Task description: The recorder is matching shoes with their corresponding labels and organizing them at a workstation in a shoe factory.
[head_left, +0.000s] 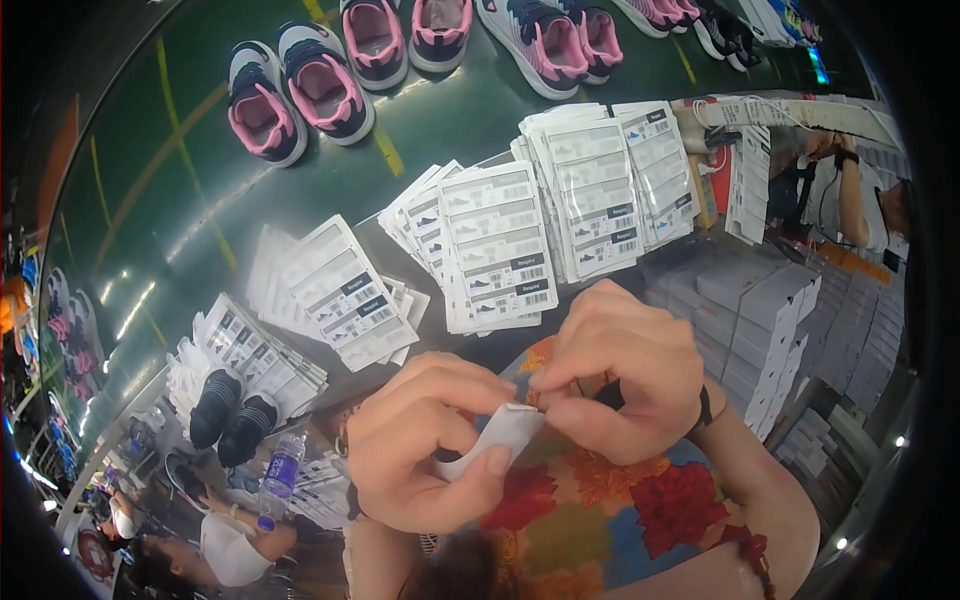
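In front of my body, my left hand (425, 440) is closed around a small white piece that looks like folded paper (503, 436), its thumb flat along the front. My right hand (628, 375) pinches with thumb and forefinger right at the upper end of this white piece. What sits between those fingertips is too small to make out. Just beyond both hands lie stacks of shoe label sheets (497, 245) on the grey ledge, nearest to my knuckles.
Pink and navy sneakers (322, 85) stand on a green conveyor belt (200, 200) beyond the ledge. More label sheets (345, 290) fan out at left, beside dark shoes (248, 430) and a bottle (283, 475). Boxes (740, 300) are piled at right. Other people (235, 548) work nearby.
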`<move>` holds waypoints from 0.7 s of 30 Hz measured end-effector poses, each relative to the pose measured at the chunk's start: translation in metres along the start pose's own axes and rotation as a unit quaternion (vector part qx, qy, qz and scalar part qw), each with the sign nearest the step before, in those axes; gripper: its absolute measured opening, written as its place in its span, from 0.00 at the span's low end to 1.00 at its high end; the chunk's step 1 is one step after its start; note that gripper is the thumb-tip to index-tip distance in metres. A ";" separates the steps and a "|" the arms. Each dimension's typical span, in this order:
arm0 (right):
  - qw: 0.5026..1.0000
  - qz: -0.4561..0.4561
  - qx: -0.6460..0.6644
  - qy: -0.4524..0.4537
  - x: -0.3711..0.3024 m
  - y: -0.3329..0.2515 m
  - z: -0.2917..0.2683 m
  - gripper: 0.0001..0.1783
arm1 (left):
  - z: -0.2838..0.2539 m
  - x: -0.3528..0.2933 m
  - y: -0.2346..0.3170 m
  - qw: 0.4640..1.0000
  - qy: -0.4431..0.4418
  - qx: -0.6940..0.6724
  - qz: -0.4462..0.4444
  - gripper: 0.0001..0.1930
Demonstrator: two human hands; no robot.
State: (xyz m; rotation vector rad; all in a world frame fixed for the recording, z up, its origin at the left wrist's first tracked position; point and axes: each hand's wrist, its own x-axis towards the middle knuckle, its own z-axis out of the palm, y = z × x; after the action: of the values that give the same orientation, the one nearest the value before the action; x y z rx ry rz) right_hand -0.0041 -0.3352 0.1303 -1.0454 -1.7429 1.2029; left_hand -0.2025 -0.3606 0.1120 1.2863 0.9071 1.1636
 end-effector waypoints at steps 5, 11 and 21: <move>0.999 -0.028 -0.021 0.009 -0.001 0.001 0.006 0.09 | 0.005 0.003 0.006 0.998 -0.011 0.050 0.022 0.10; 0.992 0.073 0.083 -0.054 -0.002 0.002 -0.002 0.04 | 0.004 0.006 0.003 1.000 -0.021 0.011 -0.001 0.10; 0.944 0.186 0.257 -0.094 -0.001 -0.001 -0.011 0.05 | 0.006 -0.001 -0.005 0.990 0.014 -0.121 -0.071 0.07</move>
State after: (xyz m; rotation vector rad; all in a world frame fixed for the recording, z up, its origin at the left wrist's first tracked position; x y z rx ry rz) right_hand 0.0064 -0.3330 0.1341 -0.9803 -1.2741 1.9239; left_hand -0.1964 -0.3624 0.1074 0.9958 0.8358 1.1426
